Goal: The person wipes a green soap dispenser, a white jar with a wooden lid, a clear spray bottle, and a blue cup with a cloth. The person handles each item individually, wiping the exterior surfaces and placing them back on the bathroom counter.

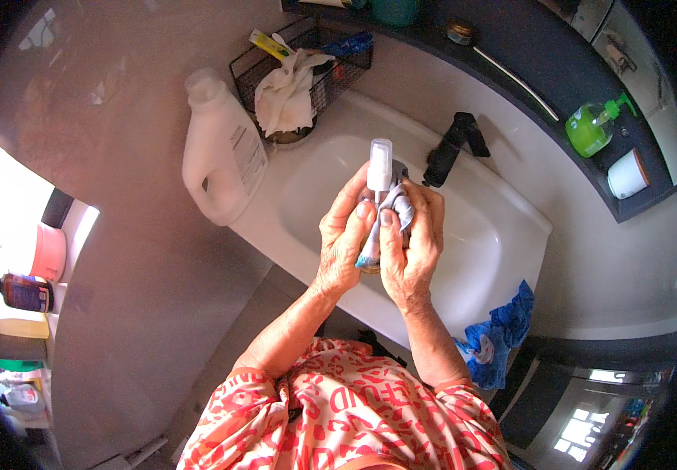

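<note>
Over the white sink [476, 270], both my hands come together around a small bottle with a tall whitish see-through cap [381, 164]. My left hand [344, 239] is closed on the bottle's left side, its thumb toward me. My right hand [418, 243] is closed around a bunched grey cloth [400, 207], pressing it to the bottle's right side. Between the thumbs shows a pale strip with a blue end; whether it is part of the bottle I cannot tell. My fingers and the cloth hide most of the bottle's body.
A large white jug [217, 153] stands at the sink's left, beside a wire basket [331, 86] with a white cloth [285, 92]. Behind the sink is a black faucet [456, 149]. A dark shelf holds a green pump bottle [589, 129]. Blue crumpled packaging [495, 337] lies right.
</note>
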Action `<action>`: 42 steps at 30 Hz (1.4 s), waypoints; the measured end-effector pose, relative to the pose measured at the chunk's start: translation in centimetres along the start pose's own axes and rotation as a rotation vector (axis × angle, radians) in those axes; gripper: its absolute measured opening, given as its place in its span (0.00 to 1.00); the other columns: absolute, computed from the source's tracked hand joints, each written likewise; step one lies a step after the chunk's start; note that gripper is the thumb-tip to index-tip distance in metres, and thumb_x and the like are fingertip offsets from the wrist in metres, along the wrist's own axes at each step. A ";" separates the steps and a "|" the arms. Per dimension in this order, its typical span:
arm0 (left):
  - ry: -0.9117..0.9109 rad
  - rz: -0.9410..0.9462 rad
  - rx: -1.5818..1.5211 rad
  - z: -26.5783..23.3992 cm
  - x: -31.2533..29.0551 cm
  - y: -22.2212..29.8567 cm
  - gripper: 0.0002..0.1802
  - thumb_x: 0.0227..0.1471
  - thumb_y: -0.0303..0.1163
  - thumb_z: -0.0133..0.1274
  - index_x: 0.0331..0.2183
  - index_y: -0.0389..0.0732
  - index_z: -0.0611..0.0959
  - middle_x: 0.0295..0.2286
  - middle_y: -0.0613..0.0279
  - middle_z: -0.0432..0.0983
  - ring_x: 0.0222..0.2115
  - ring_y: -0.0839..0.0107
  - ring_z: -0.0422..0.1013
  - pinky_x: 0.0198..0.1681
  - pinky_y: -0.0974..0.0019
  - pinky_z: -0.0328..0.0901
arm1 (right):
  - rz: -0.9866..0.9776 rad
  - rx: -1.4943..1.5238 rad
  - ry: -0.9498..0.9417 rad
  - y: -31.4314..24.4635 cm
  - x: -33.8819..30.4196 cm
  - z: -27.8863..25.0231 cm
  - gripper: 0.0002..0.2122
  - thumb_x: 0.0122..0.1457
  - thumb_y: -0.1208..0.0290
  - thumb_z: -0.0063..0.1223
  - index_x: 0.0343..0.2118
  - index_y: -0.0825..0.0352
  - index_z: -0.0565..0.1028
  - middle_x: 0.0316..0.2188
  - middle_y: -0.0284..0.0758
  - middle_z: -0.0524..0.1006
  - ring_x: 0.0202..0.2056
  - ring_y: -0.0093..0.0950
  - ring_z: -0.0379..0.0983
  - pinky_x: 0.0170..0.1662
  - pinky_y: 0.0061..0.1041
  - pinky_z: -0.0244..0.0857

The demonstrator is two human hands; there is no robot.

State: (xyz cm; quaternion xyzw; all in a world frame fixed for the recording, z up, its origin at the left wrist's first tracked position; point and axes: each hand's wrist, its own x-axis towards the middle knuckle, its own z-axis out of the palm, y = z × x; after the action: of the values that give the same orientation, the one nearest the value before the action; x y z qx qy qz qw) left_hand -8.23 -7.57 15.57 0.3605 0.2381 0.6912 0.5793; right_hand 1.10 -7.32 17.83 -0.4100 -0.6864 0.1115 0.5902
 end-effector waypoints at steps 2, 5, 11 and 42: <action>0.002 0.035 -0.013 -0.3 0.2 -0.2 0.27 0.54 0.36 0.48 0.54 0.41 0.64 0.42 0.63 0.70 0.42 0.77 0.64 0.47 0.72 0.58 | 0.003 -0.039 -0.020 0.4 -1.0 0.3 0.15 0.56 0.71 0.45 0.45 0.73 0.66 0.37 0.44 0.67 0.39 0.37 0.66 0.42 0.32 0.61; 0.033 0.067 -0.016 -0.8 0.6 -0.3 0.27 0.54 0.38 0.48 0.54 0.41 0.64 0.39 0.64 0.71 0.40 0.77 0.64 0.46 0.72 0.59 | 0.045 0.007 -0.067 0.0 -1.9 0.4 0.16 0.56 0.70 0.45 0.45 0.73 0.66 0.37 0.44 0.67 0.38 0.37 0.66 0.42 0.32 0.61; 0.062 0.036 -0.028 -0.3 1.3 0.5 0.30 0.54 0.45 0.46 0.54 0.39 0.63 0.35 0.62 0.72 0.34 0.78 0.65 0.40 0.74 0.62 | 0.094 0.057 -0.118 0.7 -4.0 0.2 0.15 0.52 0.72 0.51 0.41 0.74 0.65 0.35 0.47 0.67 0.35 0.43 0.67 0.39 0.35 0.62; -0.065 0.009 0.072 -1.4 2.6 -0.3 0.29 0.47 0.43 0.55 0.47 0.37 0.70 0.40 0.64 0.70 0.39 0.78 0.64 0.45 0.71 0.58 | 0.531 0.493 -0.256 2.8 -3.7 -2.2 0.26 0.40 0.68 0.66 0.43 0.70 0.68 0.34 0.34 0.73 0.36 0.22 0.69 0.40 0.22 0.65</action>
State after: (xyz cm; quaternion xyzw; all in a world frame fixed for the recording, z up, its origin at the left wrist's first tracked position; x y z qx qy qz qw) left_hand -9.31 -4.85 15.09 0.4044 0.2422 0.6726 0.5705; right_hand 4.14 -8.81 14.03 -0.4021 -0.5770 0.4727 0.5310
